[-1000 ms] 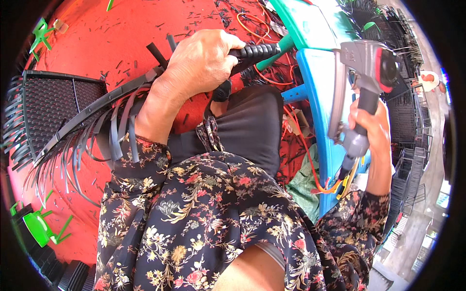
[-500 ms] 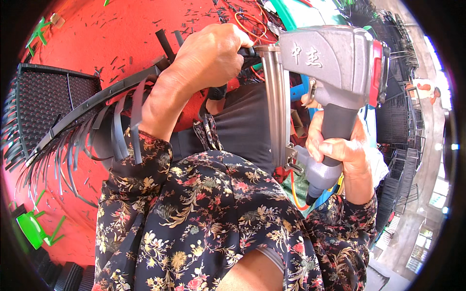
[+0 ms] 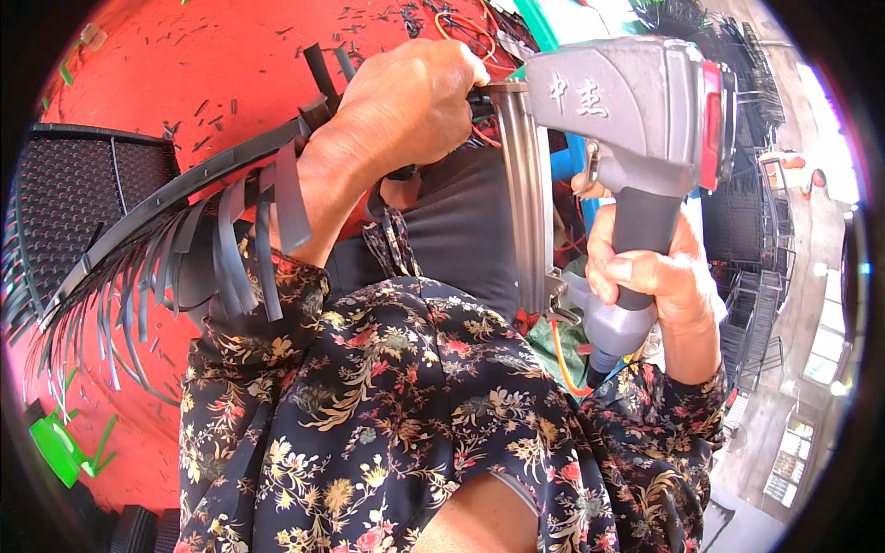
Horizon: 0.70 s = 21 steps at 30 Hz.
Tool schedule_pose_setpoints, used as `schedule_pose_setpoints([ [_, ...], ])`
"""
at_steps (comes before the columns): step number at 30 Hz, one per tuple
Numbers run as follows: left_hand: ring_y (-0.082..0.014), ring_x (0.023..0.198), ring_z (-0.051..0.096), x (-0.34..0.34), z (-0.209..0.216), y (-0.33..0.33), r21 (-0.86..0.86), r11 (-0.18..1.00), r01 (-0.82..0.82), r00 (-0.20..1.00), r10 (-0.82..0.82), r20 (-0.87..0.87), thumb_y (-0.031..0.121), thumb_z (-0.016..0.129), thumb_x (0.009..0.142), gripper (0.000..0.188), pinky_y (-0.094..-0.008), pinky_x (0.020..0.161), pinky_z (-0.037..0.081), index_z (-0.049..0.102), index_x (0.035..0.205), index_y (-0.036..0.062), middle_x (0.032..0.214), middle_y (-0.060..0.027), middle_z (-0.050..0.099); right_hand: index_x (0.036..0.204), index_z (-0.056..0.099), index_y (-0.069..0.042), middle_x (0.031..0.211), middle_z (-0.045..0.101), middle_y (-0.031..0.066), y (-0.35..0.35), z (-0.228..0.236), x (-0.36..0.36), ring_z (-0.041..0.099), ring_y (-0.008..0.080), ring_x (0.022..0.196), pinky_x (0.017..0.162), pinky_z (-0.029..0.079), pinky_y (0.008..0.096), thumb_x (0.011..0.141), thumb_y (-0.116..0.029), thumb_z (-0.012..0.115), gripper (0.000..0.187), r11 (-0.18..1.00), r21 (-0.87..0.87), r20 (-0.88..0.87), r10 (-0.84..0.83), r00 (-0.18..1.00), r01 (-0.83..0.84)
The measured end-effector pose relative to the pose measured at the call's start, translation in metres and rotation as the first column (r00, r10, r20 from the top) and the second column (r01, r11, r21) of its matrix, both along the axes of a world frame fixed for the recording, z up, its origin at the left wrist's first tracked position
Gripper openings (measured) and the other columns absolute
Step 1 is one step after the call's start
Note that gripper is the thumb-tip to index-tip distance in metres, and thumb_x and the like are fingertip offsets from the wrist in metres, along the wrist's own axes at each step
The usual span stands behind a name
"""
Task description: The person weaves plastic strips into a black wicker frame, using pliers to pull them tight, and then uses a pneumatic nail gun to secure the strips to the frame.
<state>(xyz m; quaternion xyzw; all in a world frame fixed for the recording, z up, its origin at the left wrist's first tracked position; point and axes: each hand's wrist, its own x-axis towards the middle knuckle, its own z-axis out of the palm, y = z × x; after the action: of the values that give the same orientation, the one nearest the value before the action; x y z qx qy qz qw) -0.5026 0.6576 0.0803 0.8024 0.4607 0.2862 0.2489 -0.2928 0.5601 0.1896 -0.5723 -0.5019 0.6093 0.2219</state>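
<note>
Along the left edge of the red floor (image 3: 221, 55) stands a black woven panel (image 3: 88, 180), with a small green stool (image 3: 57, 452) near the lower left corner. Dark offcuts (image 3: 189, 143) litter the floor, thickest toward its upper edge. A curved black frame (image 3: 175, 194) fringed with loose strips (image 3: 230, 244) rises from the floor's left side to the left hand (image 3: 406, 101), whose grip is clamped on its upper end. Further right, the right hand (image 3: 664, 276) has its grip wrapped round the handle of a grey nail gun (image 3: 608, 120), an orange hose (image 3: 564, 364) below it. Behind stand dark woven pieces (image 3: 737, 221); beyond them, a grey floor (image 3: 784, 304) runs toward bright windows.

The fisheye rim cuts off the panel's left side. The left fingers hide most of what they hold, and whether the gun's nose touches it cannot be told. The gun covers much of a blue surface (image 3: 579, 152). At far right, an orange-and-white shape (image 3: 791, 166) is too small to identify.
</note>
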Motion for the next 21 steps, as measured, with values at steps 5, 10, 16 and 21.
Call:
schedule_pose_setpoints([
  [5,-0.0367,0.081,0.062,0.004,0.001,-0.005,0.051,0.998,-0.030,1.000,0.029,0.012,0.000,0.054,0.069,0.034,-0.0412,0.071,0.049,0.067,0.099,0.0072,0.083,-0.0213,0.063,0.077,0.057,0.000,0.065,0.057,0.0073,-0.005,0.011,-0.004,0.057,0.0150,0.054,0.054,0.046,0.0276,0.071,-0.011,0.065,0.015,1.000,-0.003,0.011,-0.018,1.000,0.018],
  [10,-0.0273,0.073,0.067,0.009,0.017,-0.011,0.066,0.998,-0.011,0.999,0.014,-0.052,0.005,0.051,0.072,0.029,-0.0391,0.072,0.053,0.068,0.096,0.0058,0.073,-0.0180,0.066,0.084,0.051,0.005,0.061,0.048,0.0069,-0.005,0.012,-0.005,0.050,0.0143,0.046,0.050,0.044,0.0291,0.072,-0.016,0.062,0.027,0.999,0.049,0.093,-0.006,0.996,0.002],
  [16,-0.0259,0.085,0.066,0.016,0.069,-0.021,-0.362,0.926,-0.104,0.983,0.040,-0.180,0.002,0.050,0.073,0.034,-0.0402,0.075,0.050,0.065,0.103,0.0053,0.082,-0.0182,0.066,0.096,0.053,0.003,0.066,0.055,0.0080,-0.009,-0.004,0.010,0.055,0.0148,0.051,0.050,0.045,0.0274,0.075,-0.009,0.062,0.026,0.998,0.054,-0.113,-0.024,0.993,0.031],
  [21,-0.0345,0.080,0.063,0.024,-0.011,0.006,0.049,0.999,-0.018,0.999,0.019,-0.026,0.009,0.055,0.070,0.031,-0.0399,0.073,0.049,0.067,0.098,0.0064,0.084,-0.0191,0.065,0.076,0.049,0.002,0.063,0.049,0.0088,-0.015,-0.018,0.034,0.051,0.0152,0.050,0.051,0.043,0.0302,0.077,-0.014,0.060,0.019,0.951,0.235,-0.104,-0.184,0.977,0.204],
])
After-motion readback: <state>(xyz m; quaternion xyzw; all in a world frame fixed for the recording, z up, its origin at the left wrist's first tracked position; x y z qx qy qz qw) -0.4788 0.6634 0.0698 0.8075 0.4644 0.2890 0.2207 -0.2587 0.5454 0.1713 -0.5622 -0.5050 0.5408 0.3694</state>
